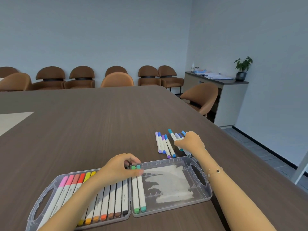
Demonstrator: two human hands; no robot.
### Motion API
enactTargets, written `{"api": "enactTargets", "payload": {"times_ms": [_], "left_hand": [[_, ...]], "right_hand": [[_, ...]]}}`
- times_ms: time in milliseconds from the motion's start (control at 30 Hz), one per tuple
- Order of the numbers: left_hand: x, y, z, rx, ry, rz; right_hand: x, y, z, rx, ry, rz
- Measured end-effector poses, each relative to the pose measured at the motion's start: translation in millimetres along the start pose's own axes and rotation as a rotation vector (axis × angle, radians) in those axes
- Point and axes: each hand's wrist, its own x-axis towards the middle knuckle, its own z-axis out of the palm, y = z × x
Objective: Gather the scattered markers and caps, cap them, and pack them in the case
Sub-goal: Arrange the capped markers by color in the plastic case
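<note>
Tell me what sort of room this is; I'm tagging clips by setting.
Probably an office meeting room: a large dark wood table, a row of matching brown chairs along the wall, and a sideboard with papers and a potted plant.

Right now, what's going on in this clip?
A person is packing markers into a clear plastic case lying open on a brown table. The left half is full; the right half holds two green markers, whose top ends the left hand touches. The right hand reaches into loose blue and purple markers beyond the case.
</note>
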Motion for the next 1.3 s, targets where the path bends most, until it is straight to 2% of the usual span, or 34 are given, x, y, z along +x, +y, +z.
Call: {"api": "enactTargets", "payload": {"times_ms": [67, 167, 233, 300, 433, 533, 667, 733, 1000, 1067, 1200, 1300], "left_hand": [[2, -2, -3, -0.149, 0.135, -0.017], [1, 4, -10, -0.431, 0.335, -0.066], [1, 8, -13, -0.633, 0.335, -0.113], [0, 10, -13, -0.761, 0.316, -0.156], [1, 9, -10, -0.844, 0.350, -0.231], [-3, 11, -14, -0.864, 0.320, -0.242], [-8, 24, -10, -0.720, 0.086, -0.176], [-7, 31, -1, -0.559, 0.056, -0.156], [-1, 27, 18, -0.159, 0.121, -0.063], [1, 25, 15, -0.203, 0.095, -0.096], [3, 19, 4, -0.529, 0.094, -0.222], [3, 16, -3, -0.634, 0.032, -0.265]], "right_hand": [[-8, -8, -15, 0.116, -0.102, -0.018], [-36, -28, -34, 0.253, -0.447, -0.091], [-59, -40, -35, 0.218, -0.647, -0.177], [-74, -51, -27, 0.152, -0.770, -0.237], [-82, -59, -13, 0.104, -0.835, -0.265], [-74, -52, -19, 0.130, -0.750, -0.269], [-39, -24, -25, 0.115, -0.389, -0.161], [-23, -7, -23, 0.099, -0.261, -0.079], [5, 22, -12, 0.122, -0.158, 0.059], [9, 23, -13, 0.130, -0.135, 0.051], [11, 24, -14, 0.167, -0.093, 0.045], [13, 25, -16, 0.183, -0.077, 0.041]]}}
